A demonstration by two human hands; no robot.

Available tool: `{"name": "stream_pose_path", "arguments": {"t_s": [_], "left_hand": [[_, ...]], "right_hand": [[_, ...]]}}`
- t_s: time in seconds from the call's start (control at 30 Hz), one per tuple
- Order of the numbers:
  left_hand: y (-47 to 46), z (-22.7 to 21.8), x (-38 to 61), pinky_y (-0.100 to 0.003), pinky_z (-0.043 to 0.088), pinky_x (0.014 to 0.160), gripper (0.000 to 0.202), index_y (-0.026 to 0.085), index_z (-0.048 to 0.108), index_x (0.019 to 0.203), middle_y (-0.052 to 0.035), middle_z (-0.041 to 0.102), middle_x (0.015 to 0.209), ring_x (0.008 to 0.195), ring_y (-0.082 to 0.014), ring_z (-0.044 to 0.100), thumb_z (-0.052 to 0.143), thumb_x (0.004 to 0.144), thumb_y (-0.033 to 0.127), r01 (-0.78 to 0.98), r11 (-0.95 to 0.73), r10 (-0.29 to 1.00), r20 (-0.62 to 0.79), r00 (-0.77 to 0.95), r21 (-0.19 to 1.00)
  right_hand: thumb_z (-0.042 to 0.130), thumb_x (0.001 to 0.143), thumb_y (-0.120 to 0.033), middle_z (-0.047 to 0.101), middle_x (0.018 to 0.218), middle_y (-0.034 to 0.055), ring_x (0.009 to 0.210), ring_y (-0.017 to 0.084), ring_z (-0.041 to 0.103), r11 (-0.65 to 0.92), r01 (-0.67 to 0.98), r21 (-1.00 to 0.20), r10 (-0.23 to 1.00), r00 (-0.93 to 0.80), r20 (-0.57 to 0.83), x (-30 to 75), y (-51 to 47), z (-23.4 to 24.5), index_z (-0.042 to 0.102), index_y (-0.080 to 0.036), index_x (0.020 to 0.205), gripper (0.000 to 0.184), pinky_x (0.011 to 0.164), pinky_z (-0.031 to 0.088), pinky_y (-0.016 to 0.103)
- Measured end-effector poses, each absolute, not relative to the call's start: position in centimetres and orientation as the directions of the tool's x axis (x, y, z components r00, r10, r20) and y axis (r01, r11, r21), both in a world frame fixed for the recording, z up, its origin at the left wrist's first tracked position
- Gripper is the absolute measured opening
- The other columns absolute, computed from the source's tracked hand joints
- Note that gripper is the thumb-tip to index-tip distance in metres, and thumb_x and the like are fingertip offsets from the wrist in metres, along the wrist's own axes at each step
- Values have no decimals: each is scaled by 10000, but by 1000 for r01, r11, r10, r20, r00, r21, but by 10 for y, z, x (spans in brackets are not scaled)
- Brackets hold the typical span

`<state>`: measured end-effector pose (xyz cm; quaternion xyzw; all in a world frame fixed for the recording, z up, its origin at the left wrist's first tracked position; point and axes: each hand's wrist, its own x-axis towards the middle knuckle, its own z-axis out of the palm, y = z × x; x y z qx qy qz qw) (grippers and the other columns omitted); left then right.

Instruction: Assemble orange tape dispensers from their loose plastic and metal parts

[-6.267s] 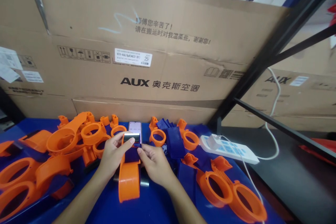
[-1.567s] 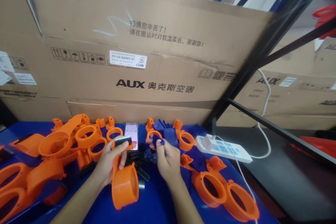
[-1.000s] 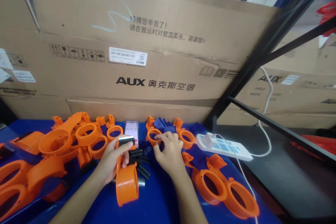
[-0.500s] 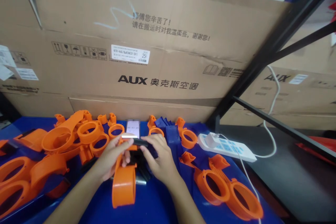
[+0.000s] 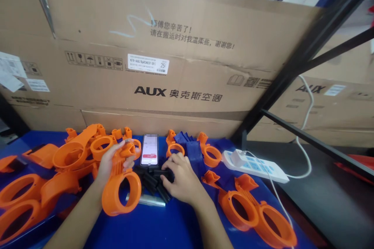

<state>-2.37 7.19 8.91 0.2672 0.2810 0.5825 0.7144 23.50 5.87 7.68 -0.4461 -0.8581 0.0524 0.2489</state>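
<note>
My left hand (image 5: 112, 163) grips an orange tape dispenser (image 5: 121, 194) by its upper part, with its round ring hanging down towards me. My right hand (image 5: 181, 175) curls its fingers around a black plastic piece (image 5: 167, 175) at the right side of a small pile. More black plastic pieces (image 5: 149, 183) lie there between my hands, just in front of the phone. Below the pile a flat silvery metal strip (image 5: 149, 200) rests on the blue table surface (image 5: 152, 227), its left end close to the dispenser's ring.
A phone (image 5: 149, 149) with a lit screen lies behind the pile. Several orange tape dispensers (image 5: 68, 155) crowd the left, and others (image 5: 239, 208) lie at right. Folded dark-blue sheets (image 5: 195, 157) and a white power strip (image 5: 255, 166) are at right. A large cardboard box (image 5: 175, 66) stands behind.
My left hand has shifted left, turning the dispenser so its ring opening shows. My right hand has parted from the dispenser and come down to the black pieces. The phone now shows fully.
</note>
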Motion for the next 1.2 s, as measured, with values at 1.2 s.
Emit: {"name": "stream_pose_path", "arguments": {"t_s": [1.2], "left_hand": [[69,81,-1,-201,381,365,435,176,660,1061,43,583,487,354,-117,502,744,795,510,-485,38,996,-73,-53,874]], "right_hand": [[528,997,-225,714,1125,165,1087,313,556,345,936,64,891,-348,290,189,148,100,728,-205,1143,249,901,381,425]]}}
